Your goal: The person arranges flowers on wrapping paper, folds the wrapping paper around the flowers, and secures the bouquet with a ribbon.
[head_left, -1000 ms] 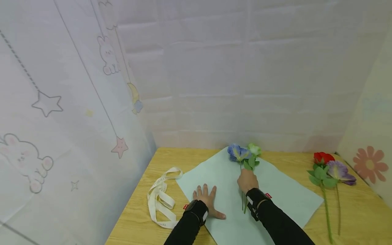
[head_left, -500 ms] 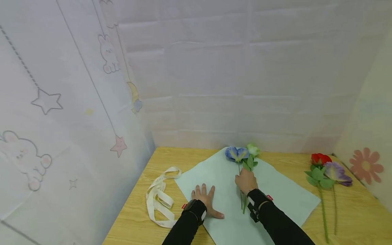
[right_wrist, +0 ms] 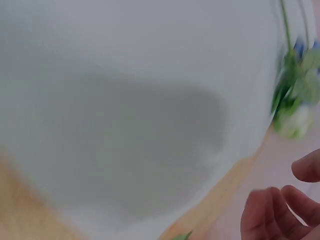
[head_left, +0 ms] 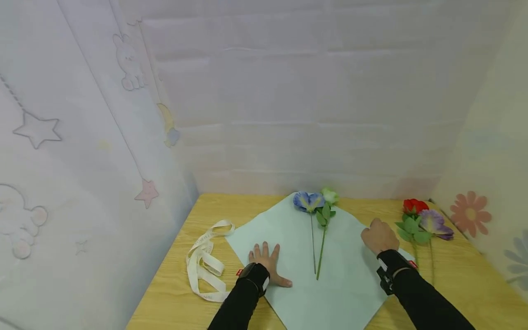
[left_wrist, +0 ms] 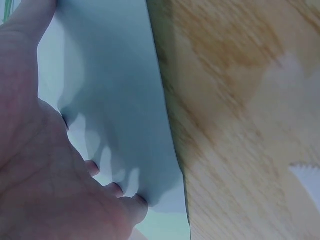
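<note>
My left hand (head_left: 266, 264) rests with spread fingers on the left part of a pale blue-green sheet of wrapping paper (head_left: 280, 233), near its edge. Over the paper's right side hovers my right hand (head_left: 379, 236), its fingers loosely bent with nothing between them; in the right wrist view a gap shows between thumb and fingers (right_wrist: 257, 212). On the paper lie a blue artificial flower (head_left: 308, 201) and a pale green-white one (head_left: 329, 195), stems pointing toward me. Right of my right hand are a red rose (head_left: 415, 206) and a purple flower (head_left: 435, 222), their stems partly hidden by my arm.
A cream printed ribbon (head_left: 212, 264) lies in loose loops left of the paper on the wooden table (head_left: 165, 293). Cloth backdrops with cartoon prints rise behind the table (head_left: 264, 114) and at both sides.
My right hand has let go of the green-white flower's stem and moved right toward the red and purple flowers. The left hand stays on the paper. The head view has shifted slightly.
</note>
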Motion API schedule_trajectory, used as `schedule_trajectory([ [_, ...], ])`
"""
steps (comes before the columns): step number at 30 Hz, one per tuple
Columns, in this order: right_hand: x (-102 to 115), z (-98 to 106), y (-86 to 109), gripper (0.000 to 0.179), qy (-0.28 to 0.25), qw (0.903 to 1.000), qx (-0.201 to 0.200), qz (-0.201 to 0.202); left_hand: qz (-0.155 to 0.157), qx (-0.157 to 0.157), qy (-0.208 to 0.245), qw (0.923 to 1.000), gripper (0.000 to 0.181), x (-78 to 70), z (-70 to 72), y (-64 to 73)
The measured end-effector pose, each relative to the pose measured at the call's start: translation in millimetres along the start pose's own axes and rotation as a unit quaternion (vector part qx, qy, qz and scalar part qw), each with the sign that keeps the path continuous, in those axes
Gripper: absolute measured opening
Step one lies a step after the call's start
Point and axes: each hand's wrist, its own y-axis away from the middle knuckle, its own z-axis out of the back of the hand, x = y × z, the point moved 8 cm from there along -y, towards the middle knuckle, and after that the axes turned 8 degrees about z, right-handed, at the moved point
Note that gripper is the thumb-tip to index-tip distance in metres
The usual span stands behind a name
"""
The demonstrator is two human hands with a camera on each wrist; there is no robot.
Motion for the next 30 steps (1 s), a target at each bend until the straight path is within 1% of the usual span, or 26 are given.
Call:
schedule_trajectory([
  [2, -23, 11, 4.7, 0.019, 0.015, 0.9998, -0.002, -0.015, 0.008, 0.008, -0.005, 0.9999, 0.118, 4.4, 3.0, 2.9],
  [5, -54, 30, 13.4, 0.031, 0.035, 0.9983, -0.012, -0.045, 0.015, 0.012, -0.02, 0.9996, 0.117, 4.6, 15.9, 11.0],
  [8, -78, 47, 22.0, 0.052, 0.054, 0.9949, -0.014, -0.083, 0.017, 0.018, -0.023, 0.9994, 0.114, -0.8, 35.4, 23.2],
  [9, -84, 51, 24.8, 0.062, 0.056, 0.9936, -0.009, -0.097, 0.016, 0.014, -0.02, 0.9996, 0.113, -2.6, 41.4, 27.2],
  [11, -96, 55, 28.9, 0.079, 0.056, 0.9905, 0.009, -0.125, 0.017, 0.018, -0.013, 0.9996, 0.112, -5.4, 50.7, 34.7],
  [13, -108, 56, 33.1, 0.094, 0.049, 0.9864, 0.026, -0.155, 0.013, 0.009, -0.01, 0.9998, 0.113, -5.5, 52.0, 37.6],
  [14, -115, 56, 35.3, 0.098, 0.043, 0.9838, 0.032, -0.171, 0.012, 0.006, -0.01, 0.9999, 0.112, -5.9, 52.9, 38.8],
  [18, -145, 48, 46.2, 0.102, 0.014, 0.9734, 0.046, -0.224, 0.01, -0.002, -0.014, 0.9998, 0.111, -6.5, 52.1, 41.0],
  [19, -152, 45, 49.6, 0.102, 0.009, 0.9714, 0.052, -0.231, 0.013, 0.004, -0.014, 0.9998, 0.108, -7.6, 54.1, 42.2],
  [21, -164, 38, 59.2, 0.105, -0.003, 0.9663, 0.068, -0.248, 0.012, 0.006, -0.016, 0.9998, 0.11, -7.2, 50.4, 40.1],
  [23, -169, 32, 70.1, 0.107, -0.005, 0.961, 0.092, -0.261, 0.009, 0.003, -0.019, 0.9998, 0.113, -5.2, 40.0, 32.5],
  [25, -165, 31, 81.5, 0.106, -0.003, 0.9571, 0.114, -0.266, 0.005, 0.001, -0.018, 0.9998, 0.115, -3.6, 28.7, 23.6],
  [27, -154, 34, 88.8, 0.094, 0.031, 0.9553, 0.137, -0.26, 0.002, -0.004, -0.017, 0.9998, 0.116, -2.1, 19.8, 15.7],
  [28, -147, 37, 90.6, 0.087, 0.053, 0.9565, 0.14, -0.251, 0.001, -0.003, -0.015, 0.9999, 0.116, -1.6, 16.6, 12.8],
  [29, -140, 41, 91.1, 0.079, 0.074, 0.9585, 0.136, -0.239, 0.003, 0.004, -0.01, 0.9999, 0.116, -2.4, 18.1, 13.5],
  [30, -133, 45, 91.1, 0.07, 0.098, 0.9603, 0.131, -0.226, 0.002, 0.001, -0.014, 0.9999, 0.115, -2.8, 17.2, 11.9],
])
